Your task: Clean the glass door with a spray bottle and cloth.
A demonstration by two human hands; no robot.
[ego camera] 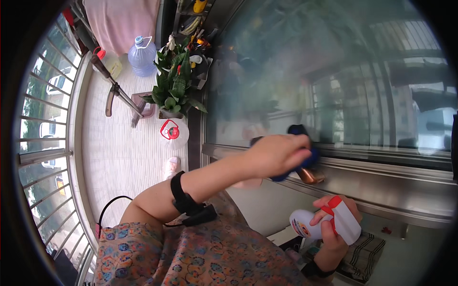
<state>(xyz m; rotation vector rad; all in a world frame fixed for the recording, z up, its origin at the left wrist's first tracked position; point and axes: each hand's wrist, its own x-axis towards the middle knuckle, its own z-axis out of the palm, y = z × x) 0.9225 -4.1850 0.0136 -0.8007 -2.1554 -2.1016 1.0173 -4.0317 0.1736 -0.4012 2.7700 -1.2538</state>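
My left hand [282, 153] grips a dark blue cloth [313, 157] at the lower metal frame of a glass window, blurred by motion. Parts of the cloth stick out beyond the fingers and below the palm. Just under it is a shiny copper-coloured object [310, 176], whose kind I cannot tell. Lower right, my right hand [334, 223] is wrapped around a white spray bottle [309, 225] with a red and white trigger head, tilted on its side. The window pane [264, 93] looks hazy and full of reflections.
A metal sill [386, 178] runs beneath the pane. Along the balcony floor [118, 143] stand a leafy potted plant [175, 85], a large blue water jug [142, 59], a red-capped container [175, 137] and a long-handled dustpan [143, 103]. Railing bars [44, 121] line the left; checked fabric [365, 254] lies lower right.
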